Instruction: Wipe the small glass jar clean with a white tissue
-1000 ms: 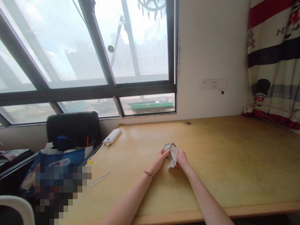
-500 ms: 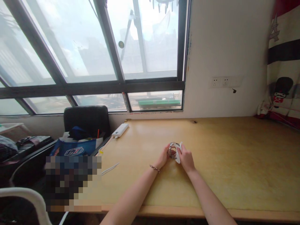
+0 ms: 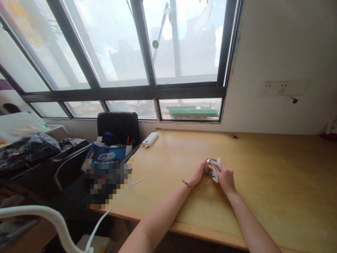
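Above the wooden table, my left hand is closed on the side of a small round shiny object, brownish and silvery with an open middle. I cannot make out its exact kind. A white tissue is pinched in my right hand and lies against the right side of the round object. The fingers of both hands partly cover these things. A braided bracelet circles my left wrist.
A white power bank with a cable lies at the table's back left. Left of the table, a blue bag sits on a black chair. A white curved tube crosses the lower left. Wall sockets are behind.
The view has swung left, so the table, chair and hands appear further right. Both hands keep their hold on the round object and the tissue.
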### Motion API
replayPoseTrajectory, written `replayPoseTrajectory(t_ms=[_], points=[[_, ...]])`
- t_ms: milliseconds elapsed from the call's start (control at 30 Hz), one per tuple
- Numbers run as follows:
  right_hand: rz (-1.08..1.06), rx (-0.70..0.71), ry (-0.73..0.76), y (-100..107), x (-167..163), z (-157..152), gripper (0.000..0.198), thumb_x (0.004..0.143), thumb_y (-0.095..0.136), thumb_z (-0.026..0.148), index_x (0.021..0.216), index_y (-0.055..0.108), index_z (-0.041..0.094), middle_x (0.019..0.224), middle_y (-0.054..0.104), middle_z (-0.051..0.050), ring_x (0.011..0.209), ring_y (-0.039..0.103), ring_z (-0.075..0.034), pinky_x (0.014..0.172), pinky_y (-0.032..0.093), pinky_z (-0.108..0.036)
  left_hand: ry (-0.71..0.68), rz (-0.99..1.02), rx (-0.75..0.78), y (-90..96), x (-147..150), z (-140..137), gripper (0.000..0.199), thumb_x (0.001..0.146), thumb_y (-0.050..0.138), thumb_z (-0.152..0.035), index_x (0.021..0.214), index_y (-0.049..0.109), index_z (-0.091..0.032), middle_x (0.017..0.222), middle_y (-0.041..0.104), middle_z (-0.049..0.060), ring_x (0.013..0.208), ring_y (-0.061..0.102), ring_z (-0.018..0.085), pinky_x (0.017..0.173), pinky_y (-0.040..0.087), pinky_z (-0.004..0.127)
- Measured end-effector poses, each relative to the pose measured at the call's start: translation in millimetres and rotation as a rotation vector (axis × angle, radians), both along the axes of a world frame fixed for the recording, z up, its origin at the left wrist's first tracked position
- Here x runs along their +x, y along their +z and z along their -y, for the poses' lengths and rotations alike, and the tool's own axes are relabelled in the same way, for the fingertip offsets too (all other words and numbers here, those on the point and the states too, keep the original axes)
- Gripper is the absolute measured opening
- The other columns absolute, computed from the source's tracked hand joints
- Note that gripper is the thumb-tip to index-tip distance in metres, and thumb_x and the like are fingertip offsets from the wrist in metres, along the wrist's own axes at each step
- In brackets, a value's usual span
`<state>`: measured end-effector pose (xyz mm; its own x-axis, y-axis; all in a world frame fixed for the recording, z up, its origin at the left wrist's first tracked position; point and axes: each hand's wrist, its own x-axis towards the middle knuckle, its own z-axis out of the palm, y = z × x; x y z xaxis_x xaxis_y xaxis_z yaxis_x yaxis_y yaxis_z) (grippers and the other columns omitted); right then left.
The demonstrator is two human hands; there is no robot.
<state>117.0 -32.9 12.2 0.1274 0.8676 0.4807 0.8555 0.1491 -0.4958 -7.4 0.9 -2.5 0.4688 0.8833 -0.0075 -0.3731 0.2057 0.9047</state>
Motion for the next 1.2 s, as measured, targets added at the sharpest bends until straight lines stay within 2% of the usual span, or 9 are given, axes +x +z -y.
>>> replayPoseTrajectory(t_ms=[200, 367, 900, 1100, 1133, 1200], points=[[-0.037, 0.009, 0.011, -1, 0, 0, 0.032, 0.083, 0.034, 0.039, 0.076, 0.055, 0.016, 0.062, 0.061, -0.006, 0.056, 0.056, -0.017, 0.052, 0.032, -0.023, -0.008, -0.033, 0.045, -1.1, -2, 1, 0.057, 0.073, 0.035, -0.059, 0.085, 0.056, -0.008, 0.063, 0.059, 0.007, 0.055, 0.053, 0.015, 0.06, 0.04, 0.029], [-0.083, -0.067, 0.018, -2, 1, -1, 0.032, 0.081, 0.036, 0.039, 0.079, 0.058, 0.015, 0.065, 0.062, -0.008, 0.061, 0.057, -0.019, 0.055, 0.034, -0.024, 0.014, -0.102, 0.078, -0.8, -2, 2, 0.052, 0.072, 0.039, -0.058, 0.075, 0.057, -0.009, 0.062, 0.058, 0.005, 0.056, 0.051, 0.014, 0.061, 0.039, 0.028], [-0.122, -0.112, -0.002, -3, 0, 0, 0.032, 0.082, 0.033, 0.037, 0.081, 0.059, 0.018, 0.066, 0.062, -0.005, 0.061, 0.056, -0.018, 0.057, 0.035, -0.024, 0.14, -0.174, 0.143, 6.7, -1, 6, 0.057, 0.071, 0.041, -0.061, 0.073, 0.06, -0.007, 0.061, 0.059, 0.007, 0.056, 0.053, 0.015, 0.06, 0.042, 0.029], [-0.151, -0.116, -0.016, -6, 1, -2, 0.032, 0.082, 0.034, 0.037, 0.078, 0.059, 0.017, 0.064, 0.062, -0.006, 0.06, 0.056, -0.018, 0.055, 0.035, -0.024, 0.1, -0.148, 0.108, 6.8, 2, 5, 0.068, 0.071, 0.031, -0.067, 0.08, 0.06, -0.007, 0.069, 0.061, 0.01, 0.063, 0.057, 0.018, 0.066, 0.043, 0.033], [-0.167, -0.122, -0.037, -6, 2, -4, 0.033, 0.082, 0.034, 0.037, 0.077, 0.059, 0.016, 0.065, 0.062, -0.007, 0.06, 0.056, -0.018, 0.055, 0.035, -0.024, 0.094, -0.136, 0.133, 8.1, 3, 7, 0.067, 0.071, 0.031, -0.066, 0.083, 0.06, -0.007, 0.073, 0.062, 0.01, 0.067, 0.057, 0.019, 0.069, 0.043, 0.034], [-0.231, -0.134, -0.069, -8, 4, -7, 0.035, 0.082, 0.034, 0.036, 0.077, 0.061, 0.015, 0.068, 0.064, -0.008, 0.062, 0.057, -0.019, 0.056, 0.035, -0.024, 0.076, -0.123, 0.239, 11.9, 5, 10, 0.057, 0.071, 0.043, -0.059, 0.093, 0.058, -0.009, 0.086, 0.062, 0.01, 0.08, 0.057, 0.02, 0.076, 0.042, 0.034]])
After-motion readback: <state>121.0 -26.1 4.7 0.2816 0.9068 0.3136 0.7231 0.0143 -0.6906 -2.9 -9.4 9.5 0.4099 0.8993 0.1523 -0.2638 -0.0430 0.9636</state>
